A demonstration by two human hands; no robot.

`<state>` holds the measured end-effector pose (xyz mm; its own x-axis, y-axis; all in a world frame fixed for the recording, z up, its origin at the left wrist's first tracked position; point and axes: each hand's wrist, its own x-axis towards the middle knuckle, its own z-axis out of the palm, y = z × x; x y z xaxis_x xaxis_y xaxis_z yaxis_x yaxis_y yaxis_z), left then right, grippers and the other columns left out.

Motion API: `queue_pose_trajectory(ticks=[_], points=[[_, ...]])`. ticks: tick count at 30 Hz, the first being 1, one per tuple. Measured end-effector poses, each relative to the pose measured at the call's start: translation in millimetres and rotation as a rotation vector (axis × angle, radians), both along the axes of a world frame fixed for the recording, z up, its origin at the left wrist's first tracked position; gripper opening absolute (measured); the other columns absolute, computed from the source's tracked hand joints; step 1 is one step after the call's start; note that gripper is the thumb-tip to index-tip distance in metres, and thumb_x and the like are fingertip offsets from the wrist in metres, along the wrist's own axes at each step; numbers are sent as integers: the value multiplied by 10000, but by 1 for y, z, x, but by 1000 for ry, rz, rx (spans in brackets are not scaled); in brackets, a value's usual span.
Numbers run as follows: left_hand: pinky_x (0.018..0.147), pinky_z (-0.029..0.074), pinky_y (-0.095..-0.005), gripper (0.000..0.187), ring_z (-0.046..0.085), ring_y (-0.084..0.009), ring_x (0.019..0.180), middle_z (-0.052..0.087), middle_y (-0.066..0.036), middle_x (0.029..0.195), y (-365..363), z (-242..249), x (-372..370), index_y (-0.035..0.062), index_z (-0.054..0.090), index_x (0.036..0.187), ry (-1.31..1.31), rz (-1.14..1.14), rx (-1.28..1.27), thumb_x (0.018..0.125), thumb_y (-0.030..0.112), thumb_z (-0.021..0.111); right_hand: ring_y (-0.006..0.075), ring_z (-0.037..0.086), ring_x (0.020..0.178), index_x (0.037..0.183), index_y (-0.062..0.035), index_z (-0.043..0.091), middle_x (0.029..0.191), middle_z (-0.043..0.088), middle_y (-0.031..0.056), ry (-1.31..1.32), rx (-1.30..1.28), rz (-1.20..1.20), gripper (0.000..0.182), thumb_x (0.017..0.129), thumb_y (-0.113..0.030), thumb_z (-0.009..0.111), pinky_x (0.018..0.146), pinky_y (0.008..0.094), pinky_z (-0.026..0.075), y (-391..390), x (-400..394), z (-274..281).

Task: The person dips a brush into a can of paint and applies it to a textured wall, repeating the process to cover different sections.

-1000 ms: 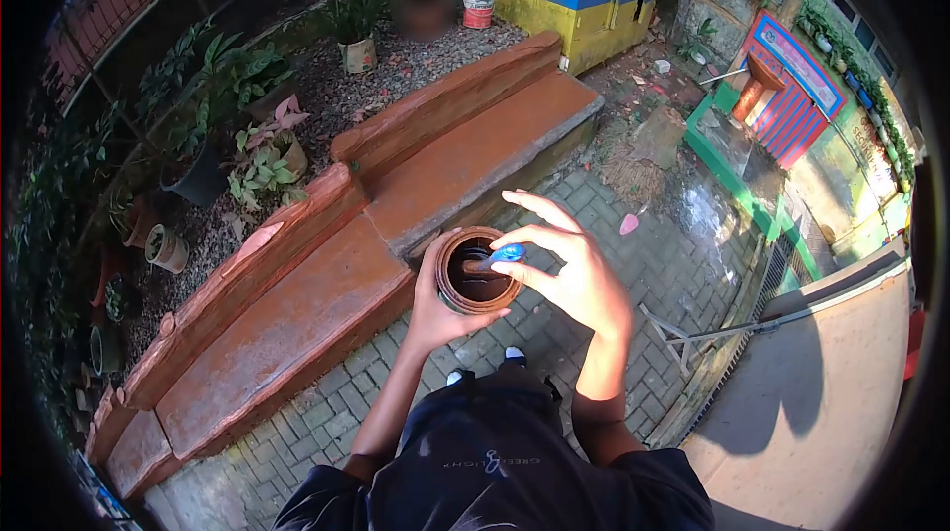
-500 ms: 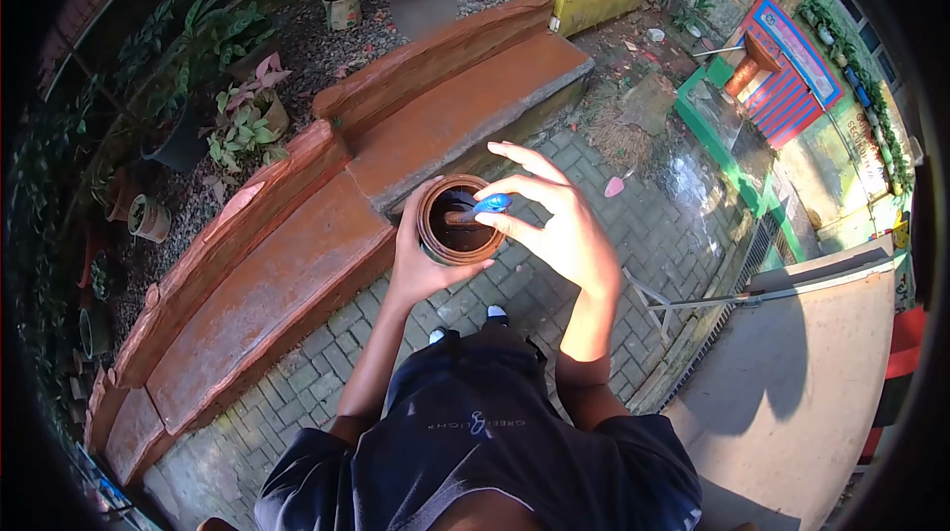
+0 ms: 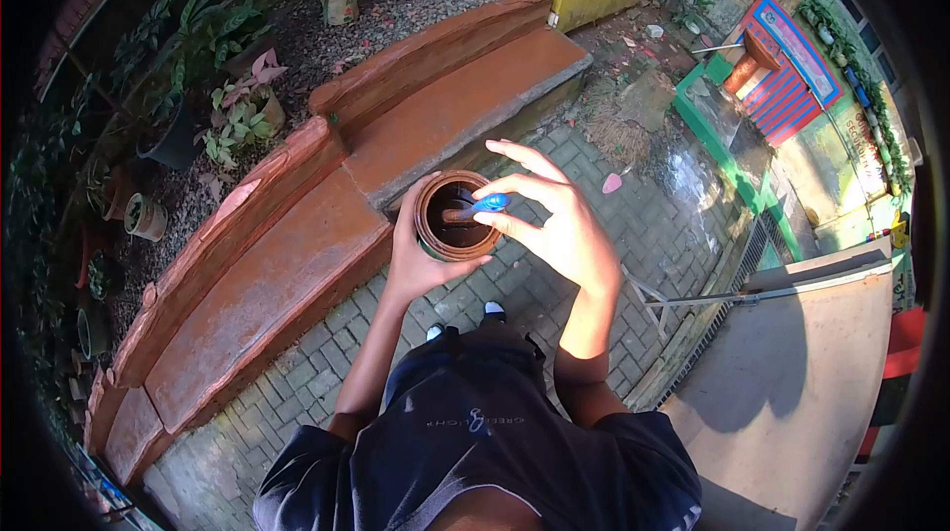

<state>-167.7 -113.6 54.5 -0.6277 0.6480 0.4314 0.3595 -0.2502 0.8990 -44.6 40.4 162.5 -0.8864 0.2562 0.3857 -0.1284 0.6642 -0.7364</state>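
Observation:
A round can (image 3: pixel 457 252) with a brown-stained rim is held up in front of my body, its open top facing me. My left hand (image 3: pixel 411 259) wraps around its left and lower side. Between the thumb and fingers of my right hand (image 3: pixel 554 219) is the blue handle of a brush (image 3: pixel 491 203). The brush's brown-coated lower part reaches inside the can, over dark contents. Its bristle tip is hard to make out.
A long reddish-brown curved bench (image 3: pixel 267 274) runs diagonally at the left, with potted plants (image 3: pixel 242 120) behind it. Grey paving (image 3: pixel 524 284) lies below. A green-edged frame (image 3: pixel 722 155) and a large beige panel (image 3: pixel 792 383) are at the right.
The brush has shifted slightly inside the can, and more of its brown part shows. Both hands keep their grips, and the view has moved a little.

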Motion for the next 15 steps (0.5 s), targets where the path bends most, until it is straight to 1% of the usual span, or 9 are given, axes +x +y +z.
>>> queue_pose_trajectory(ticks=[1,6,9,11,15], points=[[1104,419,-411,1117,529,-268,1280,523,-162,1358,0,0,-2,-3,348,1439,17,7,-9,541,232,971,337,502,1321,1019,-72,723,1404,542,162,6,5,8,248,820,-206,785,1087,437,423,1,0,0],[1097,426,-405,1128,532,-267,1275,516,-163,1368,4,2,-3,-1,341,1444,13,0,4,538,227,973,336,501,1319,1014,-69,719,1402,543,159,4,20,-7,243,822,-205,781,1090,440,418,3,-3,2],[1097,423,-404,1133,530,-266,1276,515,-166,1369,2,1,-7,2,340,1447,25,3,-29,536,230,974,335,501,1317,1013,-61,716,1406,540,156,21,35,-9,253,813,-198,788,1093,444,413,3,-4,1],[1106,411,-408,1126,525,-257,1278,515,-159,1371,4,-2,-9,-3,347,1444,20,-2,4,537,229,971,336,500,1320,1018,-62,721,1410,537,160,32,27,25,259,806,-192,793,1095,444,410,3,-6,2],[1109,408,-405,1113,524,-255,1284,507,-154,1385,3,3,-13,6,363,1439,40,5,3,538,241,971,335,495,1328,1030,-72,732,1404,540,170,6,42,20,266,799,-186,799,1100,442,404,4,-10,2]])
